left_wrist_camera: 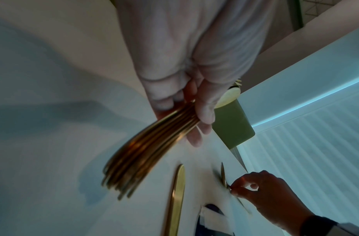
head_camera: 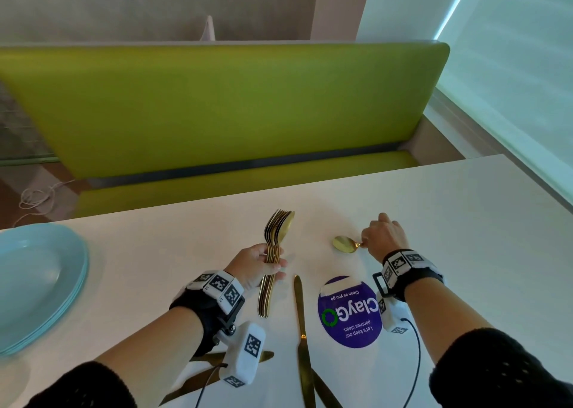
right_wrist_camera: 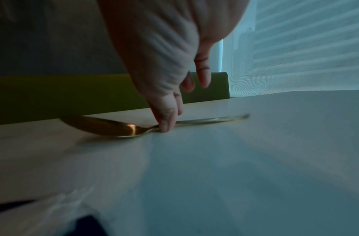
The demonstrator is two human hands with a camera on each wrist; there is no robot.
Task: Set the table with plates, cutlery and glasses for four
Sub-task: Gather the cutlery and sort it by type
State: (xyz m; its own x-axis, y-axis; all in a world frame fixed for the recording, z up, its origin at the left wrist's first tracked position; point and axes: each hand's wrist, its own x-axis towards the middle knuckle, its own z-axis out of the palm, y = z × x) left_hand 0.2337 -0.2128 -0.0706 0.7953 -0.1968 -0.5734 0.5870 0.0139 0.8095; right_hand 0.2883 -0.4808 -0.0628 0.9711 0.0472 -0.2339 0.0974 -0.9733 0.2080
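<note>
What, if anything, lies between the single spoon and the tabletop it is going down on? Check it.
Nothing visible. The right hand pinches the spoon at its neck, and the bowl already rests on bare white table. The knife and the purple sticker lie nearer the person, apart from it.

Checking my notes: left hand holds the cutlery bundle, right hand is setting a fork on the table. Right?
Not quite. The right hand pinches a spoon, not a fork, on the table; the right wrist view shows its bowl. The left hand does hold the cutlery bundle.
</note>
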